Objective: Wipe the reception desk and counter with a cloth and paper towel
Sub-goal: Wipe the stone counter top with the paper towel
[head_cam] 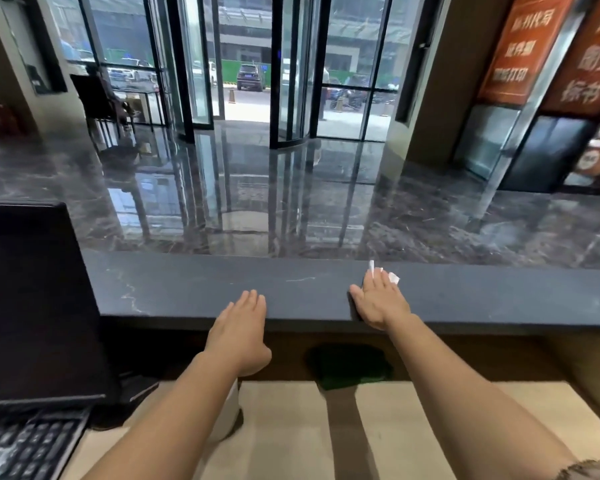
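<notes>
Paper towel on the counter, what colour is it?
The paper towel is white, seen in the head view under the right hand.

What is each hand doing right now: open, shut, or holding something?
Left hand: open, fingers flat on the counter, holding nothing.
Right hand: open, straight fingers pressing the paper towel onto the counter.

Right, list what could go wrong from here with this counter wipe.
1. The paper towel shows only as scraps past the right hand, near the far edge of the counter; a forward stroke may push it off onto the lobby floor.
2. The left hand rests bare on the counter and could smudge the wiped surface.
3. A sweep leftward could bump the monitor beside the counter's end.
</notes>
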